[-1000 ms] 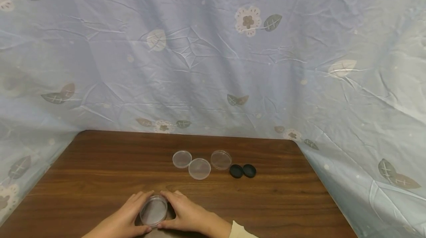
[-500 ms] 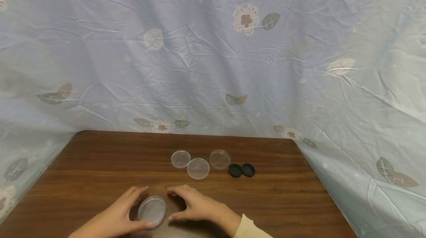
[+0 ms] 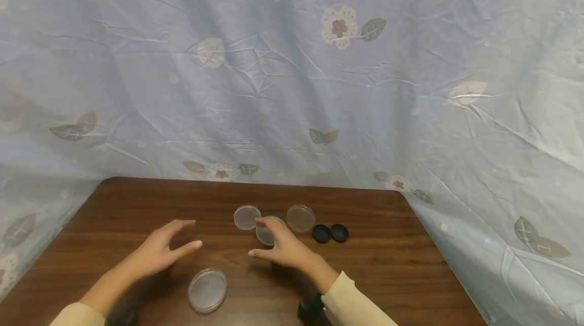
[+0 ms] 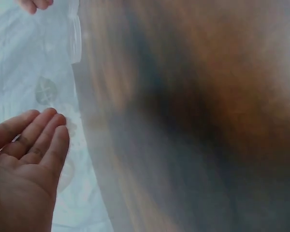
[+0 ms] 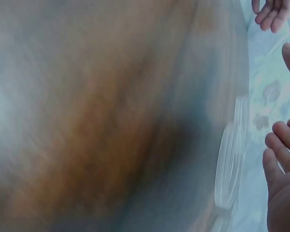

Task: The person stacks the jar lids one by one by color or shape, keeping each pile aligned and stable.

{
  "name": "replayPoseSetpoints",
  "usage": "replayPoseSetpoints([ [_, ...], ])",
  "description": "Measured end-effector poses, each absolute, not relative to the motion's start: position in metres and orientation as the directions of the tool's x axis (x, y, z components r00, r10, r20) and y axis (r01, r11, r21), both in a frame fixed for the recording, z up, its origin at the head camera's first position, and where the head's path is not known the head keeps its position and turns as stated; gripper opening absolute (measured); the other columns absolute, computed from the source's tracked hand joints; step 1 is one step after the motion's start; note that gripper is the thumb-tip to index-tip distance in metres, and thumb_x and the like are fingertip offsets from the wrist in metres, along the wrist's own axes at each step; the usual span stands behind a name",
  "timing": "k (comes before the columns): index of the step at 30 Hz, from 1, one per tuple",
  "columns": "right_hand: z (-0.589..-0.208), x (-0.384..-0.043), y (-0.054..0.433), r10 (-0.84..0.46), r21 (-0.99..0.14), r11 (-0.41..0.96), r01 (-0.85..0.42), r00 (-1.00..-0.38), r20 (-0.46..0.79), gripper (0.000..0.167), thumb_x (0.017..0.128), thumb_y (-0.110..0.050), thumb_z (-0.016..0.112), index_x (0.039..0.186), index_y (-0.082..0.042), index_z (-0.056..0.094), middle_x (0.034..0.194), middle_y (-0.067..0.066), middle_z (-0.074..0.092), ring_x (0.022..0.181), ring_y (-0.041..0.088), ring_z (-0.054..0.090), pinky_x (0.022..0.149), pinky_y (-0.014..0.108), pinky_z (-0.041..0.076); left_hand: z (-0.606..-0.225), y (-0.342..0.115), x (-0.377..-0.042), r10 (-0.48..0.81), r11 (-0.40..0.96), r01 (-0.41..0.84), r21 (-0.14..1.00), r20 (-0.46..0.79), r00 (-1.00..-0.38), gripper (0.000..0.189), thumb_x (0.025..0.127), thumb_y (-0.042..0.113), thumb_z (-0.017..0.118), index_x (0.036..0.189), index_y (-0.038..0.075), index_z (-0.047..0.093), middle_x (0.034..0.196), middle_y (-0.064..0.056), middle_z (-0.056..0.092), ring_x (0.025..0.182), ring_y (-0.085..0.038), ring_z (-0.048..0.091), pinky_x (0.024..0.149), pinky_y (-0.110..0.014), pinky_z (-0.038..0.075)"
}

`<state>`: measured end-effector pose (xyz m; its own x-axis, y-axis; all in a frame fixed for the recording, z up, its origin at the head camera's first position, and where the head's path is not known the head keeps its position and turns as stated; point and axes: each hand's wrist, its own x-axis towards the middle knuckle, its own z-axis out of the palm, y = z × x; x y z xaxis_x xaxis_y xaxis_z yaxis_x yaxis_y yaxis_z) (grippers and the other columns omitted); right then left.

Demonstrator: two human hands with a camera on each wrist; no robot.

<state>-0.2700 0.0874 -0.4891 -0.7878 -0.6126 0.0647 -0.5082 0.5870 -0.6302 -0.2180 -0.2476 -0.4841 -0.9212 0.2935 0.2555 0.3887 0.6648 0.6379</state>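
My left grip and right grip hang spread above a brown wood-grain counter, pale-blue leaf-printed fabric behind and beside it.

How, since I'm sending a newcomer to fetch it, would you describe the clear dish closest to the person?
On the dark wooden table, look low and left of centre in the head view. A round clear dish lies there alone. Three other clear dishes cluster farther back, near two small black discs, whereas this one sits apart in front.
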Motion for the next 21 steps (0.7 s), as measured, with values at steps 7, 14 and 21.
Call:
replayPoseSetpoints([
  [7, -0.491, -0.294, 0.095, -0.571, -0.623, 0.612, -0.487, -0.818, 0.078, 0.087, 0.092, -0.043, 0.08, 0.157, -0.004, 0.039, 0.156, 0.015, 0.049, 0.145, 0.034, 0.049, 0.118, 0.053, 0.045, -0.488, -0.246, -0.252, 0.322, 0.661, 0.424, 0.619, 0.276, -0.906, 0.076, 0.083, 0.034, 0.089, 0.137, -0.011, 0.058, 0.132, -0.029, 0.067, 0.119, -0.046, 0.068, 0.101, -0.059, 0.054],
  [14, -0.492, -0.313, 0.095, -0.552, -0.614, 0.647, -0.452, -0.834, 0.032, 0.092, 0.089, -0.045, 0.082, 0.158, -0.003, 0.036, 0.159, 0.015, 0.045, 0.149, 0.033, 0.043, 0.122, 0.053, 0.04, -0.493, -0.236, -0.28, 0.365, 0.67, 0.42, 0.612, 0.221, -0.905, 0.084, 0.079, 0.034, 0.092, 0.137, -0.014, 0.055, 0.13, -0.03, 0.066, 0.12, -0.047, 0.065, 0.103, -0.058, 0.054],
  [21, -0.494, -0.327, 0.09, -0.538, -0.591, 0.685, -0.427, -0.843, -0.014, 0.089, 0.09, -0.046, 0.08, 0.156, -0.002, 0.039, 0.157, 0.016, 0.048, 0.148, 0.034, 0.045, 0.123, 0.052, 0.039, -0.502, -0.221, -0.302, 0.386, 0.637, 0.426, 0.643, 0.213, -0.898, 0.08, 0.079, 0.03, 0.092, 0.135, -0.016, 0.056, 0.128, -0.03, 0.067, 0.118, -0.046, 0.065, 0.104, -0.058, 0.053],
])
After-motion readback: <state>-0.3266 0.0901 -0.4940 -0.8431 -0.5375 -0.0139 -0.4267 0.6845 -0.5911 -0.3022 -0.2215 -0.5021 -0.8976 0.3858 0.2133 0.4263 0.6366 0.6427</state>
